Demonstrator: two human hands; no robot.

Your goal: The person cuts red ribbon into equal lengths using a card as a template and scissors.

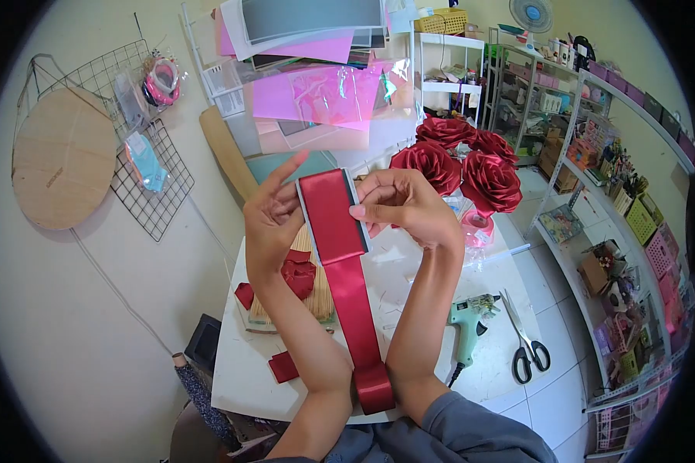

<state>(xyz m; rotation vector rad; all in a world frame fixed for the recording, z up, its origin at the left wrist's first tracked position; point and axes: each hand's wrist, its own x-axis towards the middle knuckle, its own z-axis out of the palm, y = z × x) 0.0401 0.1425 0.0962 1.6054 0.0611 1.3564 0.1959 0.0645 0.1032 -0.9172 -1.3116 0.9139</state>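
Note:
Between my two hands is a flat rectangular board [365, 236] with dark and pale edges, raised above the table and wrapped in wide red satin ribbon [330, 216]. My left hand [272, 216] grips its left edge, index finger pointing up and away, the other fingers partly hidden behind. On the right edge, my right hand [409, 208] pinches with the thumb on the front face. From the board's lower end the ribbon runs down toward me to a loose ribbon roll [376, 390] between my forearms, at the table's near edge.
On the white table [243, 378] lie a green glue gun [465, 328], black-handled scissors [527, 347], red ribbon pieces [283, 367] and a bamboo-like mat [324, 297]. Large red ribbon roses [490, 179] stand at the back right. A loaded shelf [571, 170] lines the right side.

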